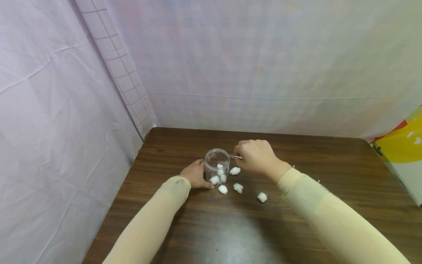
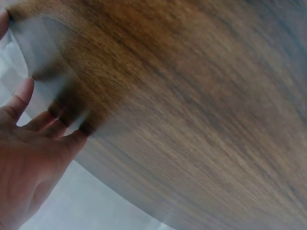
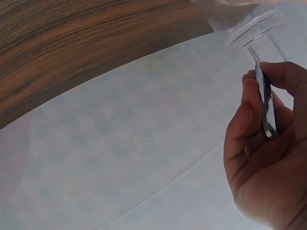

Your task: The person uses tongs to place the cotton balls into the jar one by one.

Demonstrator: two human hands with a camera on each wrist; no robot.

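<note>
Right hand (image 1: 258, 156) pinched tweezers (image 3: 266, 105) beside a clear jar (image 1: 211, 169) of cotton balls (image 1: 214, 180). Left hand (image 1: 195, 175) gripped the jar

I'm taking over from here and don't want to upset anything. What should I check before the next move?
1. Clear jar upright: ok, it stands on the table.
2. Jar steadied: ok, the left grip holds its side.
3. Tweezers held: ok, pinched in the right grip.
4. Tweezer tips inside the jar: cannot tell, they overlap it in view.
5. Cotton balls all inside: not ok, four lie outside on the table.
</note>
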